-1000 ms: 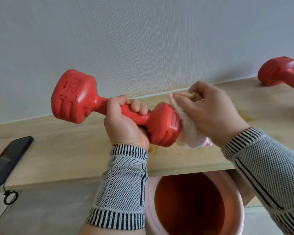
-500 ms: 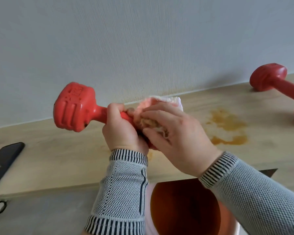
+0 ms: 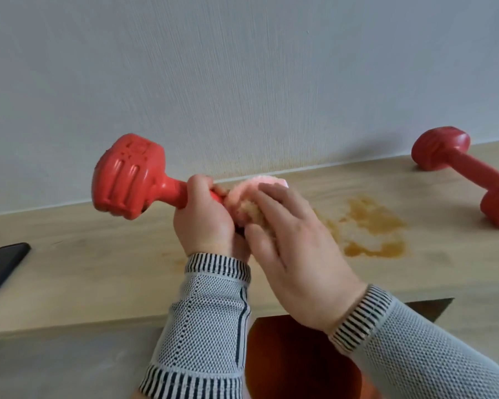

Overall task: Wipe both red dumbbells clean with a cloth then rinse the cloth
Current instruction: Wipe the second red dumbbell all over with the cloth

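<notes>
While raised above the wooden worktop (image 3: 84, 283), red dumbbell (image 3: 130, 175) gripped at its handle by left hand (image 3: 205, 223); right hand (image 3: 294, 254) fingers (image 3: 271, 194) pressing pink cloth (image 3: 251, 197) around near head. Second dumbbell (image 3: 470, 171) at three o'clock.

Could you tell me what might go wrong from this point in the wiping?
The left hand alone holds the raised dumbbell; a slip could drop it onto the shelf. The cloth, or the second dumbbell, may pick up the brown spill nearby.
</notes>
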### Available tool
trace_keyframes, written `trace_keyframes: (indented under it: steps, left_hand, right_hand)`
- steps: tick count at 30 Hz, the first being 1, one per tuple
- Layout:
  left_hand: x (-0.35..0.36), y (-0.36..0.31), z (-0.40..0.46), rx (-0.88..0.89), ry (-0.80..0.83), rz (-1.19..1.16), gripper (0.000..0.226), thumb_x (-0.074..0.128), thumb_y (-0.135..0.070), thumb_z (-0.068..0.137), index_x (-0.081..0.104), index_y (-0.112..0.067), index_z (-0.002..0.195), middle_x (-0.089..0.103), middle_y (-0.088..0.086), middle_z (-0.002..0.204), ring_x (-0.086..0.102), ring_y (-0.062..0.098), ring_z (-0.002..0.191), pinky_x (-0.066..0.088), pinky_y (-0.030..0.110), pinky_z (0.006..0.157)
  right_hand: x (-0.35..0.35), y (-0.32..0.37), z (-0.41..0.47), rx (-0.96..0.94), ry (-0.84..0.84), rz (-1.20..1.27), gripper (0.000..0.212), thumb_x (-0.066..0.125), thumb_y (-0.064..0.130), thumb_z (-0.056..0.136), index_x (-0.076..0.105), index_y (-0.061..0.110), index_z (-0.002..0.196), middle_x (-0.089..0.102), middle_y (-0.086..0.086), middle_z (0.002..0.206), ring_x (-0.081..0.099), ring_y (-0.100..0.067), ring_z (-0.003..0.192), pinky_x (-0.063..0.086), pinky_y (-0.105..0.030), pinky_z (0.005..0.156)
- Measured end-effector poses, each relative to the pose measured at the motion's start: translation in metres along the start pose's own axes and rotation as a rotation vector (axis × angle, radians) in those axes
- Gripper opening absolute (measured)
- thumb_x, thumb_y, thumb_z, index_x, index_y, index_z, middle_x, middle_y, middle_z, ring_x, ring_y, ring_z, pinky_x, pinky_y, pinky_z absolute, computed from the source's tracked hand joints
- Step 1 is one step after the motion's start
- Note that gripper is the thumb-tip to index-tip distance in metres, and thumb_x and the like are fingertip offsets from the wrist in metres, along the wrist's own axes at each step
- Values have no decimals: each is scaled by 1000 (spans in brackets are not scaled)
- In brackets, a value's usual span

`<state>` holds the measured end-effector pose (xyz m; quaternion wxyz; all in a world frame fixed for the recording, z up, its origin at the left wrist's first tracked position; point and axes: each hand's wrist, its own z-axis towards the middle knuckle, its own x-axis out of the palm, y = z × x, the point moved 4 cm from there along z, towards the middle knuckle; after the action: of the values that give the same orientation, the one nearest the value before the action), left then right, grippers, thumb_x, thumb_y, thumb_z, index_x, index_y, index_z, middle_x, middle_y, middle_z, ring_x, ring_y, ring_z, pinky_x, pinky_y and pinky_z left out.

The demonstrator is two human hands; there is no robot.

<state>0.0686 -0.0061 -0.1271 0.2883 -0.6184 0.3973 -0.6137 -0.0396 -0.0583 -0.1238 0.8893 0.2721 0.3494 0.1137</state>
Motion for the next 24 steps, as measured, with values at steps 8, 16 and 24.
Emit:
trace_keyframes:
  steps: [8,16,24]
  left_hand:
    - [12,8,-13,-299,308,-312,23,53,-19,75,37,-17,58,34,1,59,44,20,50,47,27,58]
    - [19,-1,-27,-328,396,-376,25,45,-12,88,36,-19,65,39,-6,51,40,10,41,43,21,51]
    - [4,-12,-6,-66,100,-181,29,52,-11,86,41,-14,59,43,-1,50,45,17,44,43,24,46]
  right_hand:
    - [-28,-7,21,228,30,275,19,50,36,91,66,28,83,64,12,76,60,-6,74,47,-25,72]
    - [-21,-28,11,937,102,1116,36,46,19,93,40,13,58,39,1,35,37,-11,26,31,-13,32]
    - [-15,19,4,-237,77,178,33,44,29,92,73,13,89,69,4,96,59,-14,104,45,-27,94]
